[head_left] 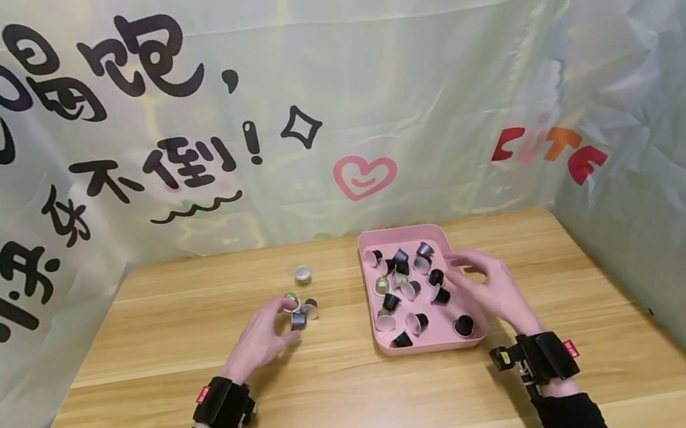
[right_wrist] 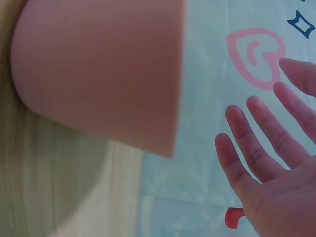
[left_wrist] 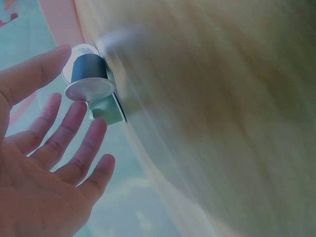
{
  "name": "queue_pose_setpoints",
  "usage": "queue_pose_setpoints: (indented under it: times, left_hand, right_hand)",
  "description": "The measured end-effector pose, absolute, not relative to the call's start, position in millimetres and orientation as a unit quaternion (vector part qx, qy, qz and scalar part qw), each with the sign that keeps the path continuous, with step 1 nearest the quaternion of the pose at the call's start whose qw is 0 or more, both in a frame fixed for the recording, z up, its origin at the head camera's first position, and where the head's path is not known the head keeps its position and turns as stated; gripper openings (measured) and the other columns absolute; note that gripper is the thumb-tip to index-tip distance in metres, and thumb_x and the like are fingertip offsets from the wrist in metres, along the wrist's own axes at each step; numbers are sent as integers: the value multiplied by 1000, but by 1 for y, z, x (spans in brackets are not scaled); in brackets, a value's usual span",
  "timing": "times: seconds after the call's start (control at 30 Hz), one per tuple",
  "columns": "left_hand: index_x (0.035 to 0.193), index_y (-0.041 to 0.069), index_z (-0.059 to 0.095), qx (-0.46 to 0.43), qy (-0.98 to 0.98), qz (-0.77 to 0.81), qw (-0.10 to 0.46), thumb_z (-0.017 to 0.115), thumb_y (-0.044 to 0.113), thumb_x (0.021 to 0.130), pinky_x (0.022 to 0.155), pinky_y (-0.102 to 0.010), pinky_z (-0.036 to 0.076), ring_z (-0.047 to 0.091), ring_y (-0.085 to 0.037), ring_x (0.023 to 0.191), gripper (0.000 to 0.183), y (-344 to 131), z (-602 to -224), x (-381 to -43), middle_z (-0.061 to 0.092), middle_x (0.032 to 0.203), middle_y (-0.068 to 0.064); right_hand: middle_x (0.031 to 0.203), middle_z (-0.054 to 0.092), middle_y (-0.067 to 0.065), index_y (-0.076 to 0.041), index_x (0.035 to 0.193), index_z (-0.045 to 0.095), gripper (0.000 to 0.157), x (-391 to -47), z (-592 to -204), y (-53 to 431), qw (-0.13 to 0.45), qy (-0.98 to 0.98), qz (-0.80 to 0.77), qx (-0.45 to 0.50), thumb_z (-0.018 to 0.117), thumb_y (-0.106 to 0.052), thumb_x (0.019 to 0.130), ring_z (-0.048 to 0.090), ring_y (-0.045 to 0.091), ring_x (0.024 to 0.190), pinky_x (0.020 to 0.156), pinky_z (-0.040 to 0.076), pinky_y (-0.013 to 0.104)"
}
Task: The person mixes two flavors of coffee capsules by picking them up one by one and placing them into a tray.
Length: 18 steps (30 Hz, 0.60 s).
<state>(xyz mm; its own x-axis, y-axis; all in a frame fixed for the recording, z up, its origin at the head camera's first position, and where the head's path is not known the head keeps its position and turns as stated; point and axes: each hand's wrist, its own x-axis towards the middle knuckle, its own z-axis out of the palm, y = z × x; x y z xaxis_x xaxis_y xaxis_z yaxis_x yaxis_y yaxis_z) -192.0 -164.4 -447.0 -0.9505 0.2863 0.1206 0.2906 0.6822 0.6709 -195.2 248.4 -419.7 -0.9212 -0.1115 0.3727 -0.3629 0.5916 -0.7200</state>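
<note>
My left hand (head_left: 260, 341) reaches over the left part of the table, fingers spread and loosely bent around a small cluster of coffee capsules. In the cluster are a green capsule (head_left: 291, 301), a blue-purple capsule (head_left: 298, 321) and a pale-faced one (head_left: 311, 309). From the left wrist, a dark capsule (left_wrist: 90, 66) appears just beyond the fingertips, and the palm holds nothing. My right hand (head_left: 495, 289) is at the right rim of a pink tray (head_left: 436, 323), fingers extended and apart. Many capsules lie scattered in the tray, some upright, some on their sides.
A lone silver capsule (head_left: 302, 274) stands behind the cluster. The wooden table (head_left: 360, 406) meets a printed cloth backdrop (head_left: 430, 80) at the back and sides. In the right wrist view, the tray's outer wall (right_wrist: 98, 69) rises beside the hand.
</note>
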Motion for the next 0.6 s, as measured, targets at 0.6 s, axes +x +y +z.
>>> queue_pose_setpoints:
  times: [0.6]
  left_hand:
    - [122,6,60,-156,-916,-370,-10,77,4,83,108,-61,46,58,-40,125,42,-166,-450,-198,64,128,-16]
  right_hand:
    - [130,67,19,-2,126,67,34,-192,-425,243,155,-862,464,134,70,-10,93,64,32,111,98,53,27]
